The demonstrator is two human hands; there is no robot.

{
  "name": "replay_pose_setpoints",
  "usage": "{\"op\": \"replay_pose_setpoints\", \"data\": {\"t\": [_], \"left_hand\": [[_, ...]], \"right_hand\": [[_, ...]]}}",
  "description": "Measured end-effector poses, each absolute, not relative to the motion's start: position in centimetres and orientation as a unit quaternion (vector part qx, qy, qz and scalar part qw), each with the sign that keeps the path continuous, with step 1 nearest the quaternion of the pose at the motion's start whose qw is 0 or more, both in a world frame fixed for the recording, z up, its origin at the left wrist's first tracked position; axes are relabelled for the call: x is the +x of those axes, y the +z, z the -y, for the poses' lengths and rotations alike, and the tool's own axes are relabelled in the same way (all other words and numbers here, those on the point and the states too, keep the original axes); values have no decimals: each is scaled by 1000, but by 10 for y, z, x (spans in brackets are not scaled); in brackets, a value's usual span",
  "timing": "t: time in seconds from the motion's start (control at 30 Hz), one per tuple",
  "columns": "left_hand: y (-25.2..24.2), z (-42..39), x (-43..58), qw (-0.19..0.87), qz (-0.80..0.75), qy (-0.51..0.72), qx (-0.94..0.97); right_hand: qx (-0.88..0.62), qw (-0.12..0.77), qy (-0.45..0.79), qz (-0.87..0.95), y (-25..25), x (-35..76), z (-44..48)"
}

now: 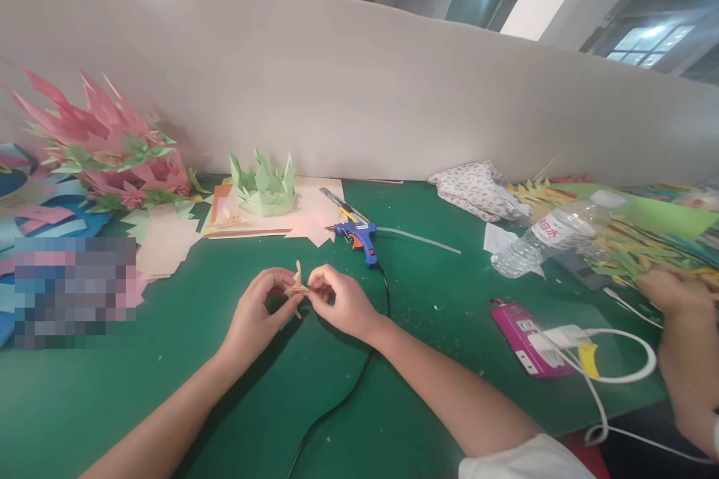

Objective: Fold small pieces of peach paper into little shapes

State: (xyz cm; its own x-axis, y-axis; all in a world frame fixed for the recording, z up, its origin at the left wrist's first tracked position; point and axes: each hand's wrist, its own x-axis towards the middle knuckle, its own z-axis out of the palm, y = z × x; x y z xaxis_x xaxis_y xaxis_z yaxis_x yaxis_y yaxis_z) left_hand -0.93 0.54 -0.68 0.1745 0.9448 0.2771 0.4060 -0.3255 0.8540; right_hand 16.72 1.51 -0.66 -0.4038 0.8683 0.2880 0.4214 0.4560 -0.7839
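Note:
Between my two hands is a small peach folded-paper flower (296,287) with narrow pointed petals. My left hand (264,307) pinches it from the left, thumb and fingers closed on its petals. From the other side, the fingertips of my right hand (340,302) are closed on a petal. Just beyond my right hand lies a blue hot glue gun (359,233), a clear glue stick (419,237) trailing from its rear. A utility knife (337,200) rests beside it. Farther back, a green paper crown (263,191) stands on stacked paper sheets (320,198).
Pink and green paper crowns (120,146) are piled at the left. A black cord (337,404) crosses the green table (236,419). To the right are a magenta power strip (531,340), a water bottle (553,232), a patterned cloth (477,189) and another person's hand (679,292).

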Motion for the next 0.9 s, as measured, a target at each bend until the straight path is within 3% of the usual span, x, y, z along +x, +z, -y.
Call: {"op": "replay_pose_setpoints", "data": {"t": [0.23,0.9], "left_hand": [[-4,-4,-9,255,-511,372,731],[0,0,-8,289,-497,349,740]], "right_hand": [[-423,355,255,794,-7,170,-17],[-389,338,181,837,-3,170,-18]]}}
